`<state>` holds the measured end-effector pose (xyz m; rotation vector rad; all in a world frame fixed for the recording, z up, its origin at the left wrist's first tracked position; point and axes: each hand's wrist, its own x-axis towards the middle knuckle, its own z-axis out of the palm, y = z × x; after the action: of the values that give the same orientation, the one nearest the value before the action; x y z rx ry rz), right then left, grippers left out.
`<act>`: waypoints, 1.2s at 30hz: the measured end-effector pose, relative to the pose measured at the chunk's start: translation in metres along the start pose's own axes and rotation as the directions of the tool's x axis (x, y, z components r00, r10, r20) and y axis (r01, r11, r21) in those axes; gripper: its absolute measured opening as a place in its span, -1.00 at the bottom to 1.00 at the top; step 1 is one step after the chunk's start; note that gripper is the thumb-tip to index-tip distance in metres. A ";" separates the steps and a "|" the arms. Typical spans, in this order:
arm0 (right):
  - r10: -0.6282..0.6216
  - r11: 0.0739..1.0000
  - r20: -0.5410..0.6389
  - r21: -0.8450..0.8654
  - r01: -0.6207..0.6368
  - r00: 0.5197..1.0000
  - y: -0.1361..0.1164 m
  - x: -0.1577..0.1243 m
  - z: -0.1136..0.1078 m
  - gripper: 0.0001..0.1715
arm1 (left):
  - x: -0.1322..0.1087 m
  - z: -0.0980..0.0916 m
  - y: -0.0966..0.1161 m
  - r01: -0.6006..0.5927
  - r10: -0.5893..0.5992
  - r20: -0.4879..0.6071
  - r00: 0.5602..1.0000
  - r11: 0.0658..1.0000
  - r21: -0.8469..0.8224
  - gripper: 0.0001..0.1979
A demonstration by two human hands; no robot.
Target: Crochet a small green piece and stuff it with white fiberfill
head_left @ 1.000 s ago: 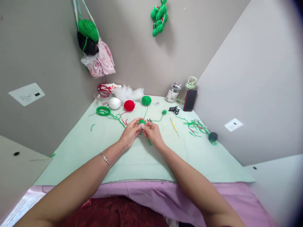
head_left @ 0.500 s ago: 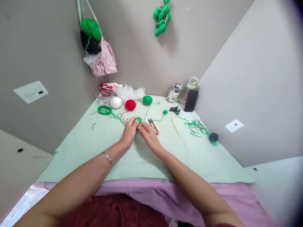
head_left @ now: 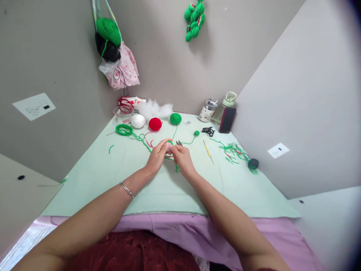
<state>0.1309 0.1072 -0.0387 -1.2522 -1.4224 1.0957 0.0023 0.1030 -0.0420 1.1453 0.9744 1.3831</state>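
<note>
My left hand (head_left: pixel 156 157) is closed around a small green crochet piece (head_left: pixel 170 142), which is mostly hidden by the fingers. Against it, my right hand (head_left: pixel 182 159) pinches with thumb and forefinger; what exactly lies between those fingertips is too small to make out. Green yarn (head_left: pixel 177 168) dangles below the hands. Just behind my right hand the blades of thread snips (head_left: pixel 179 143) stick out, their orange handles covered. A green yarn ball (head_left: pixel 175 119) stands farther back, its strand running toward the hands.
Red (head_left: pixel 155 124) and white yarn balls (head_left: pixel 138 121), a plastic tub (head_left: pixel 123 115) and stuffing (head_left: pixel 155 110) lie at the back. On the right are a yellow crochet hook (head_left: pixel 208 151), yarn scraps (head_left: pixel 232 149), black tape roll (head_left: pixel 253 163), phone (head_left: pixel 227 120) and bottle (head_left: pixel 220 109).
Both hands have shifted slightly right with the crochet piece and turned it. My right hand now covers the snips' handles, and a green yarn end hangs into view below.
</note>
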 end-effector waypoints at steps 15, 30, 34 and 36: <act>-0.193 0.946 0.091 -0.247 0.210 0.977 -0.006 -0.018 0.011 -0.71 | 0.007 -0.005 -0.012 0.140 -0.141 -0.014 0.990 0.988 -0.070 -0.64; -0.184 0.983 0.082 -0.005 0.186 0.979 -0.023 -0.006 -0.018 -0.60 | 0.013 -0.009 -0.011 0.220 -0.218 0.034 0.975 0.965 -0.144 -0.66; -0.149 0.987 0.014 -0.057 0.149 0.989 -0.016 0.001 -0.020 -0.63 | 0.010 -0.009 -0.009 0.158 -0.164 -0.019 0.986 0.973 -0.168 -0.76; -0.139 0.984 0.056 -0.105 0.144 0.989 -0.014 0.003 -0.020 -0.62 | 0.009 -0.008 -0.009 0.142 -0.149 -0.030 0.988 0.974 -0.177 -0.81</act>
<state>0.1474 0.1102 -0.0211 -1.1872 -1.6002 0.9690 -0.0038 0.1128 -0.0515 0.8991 0.9293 1.3507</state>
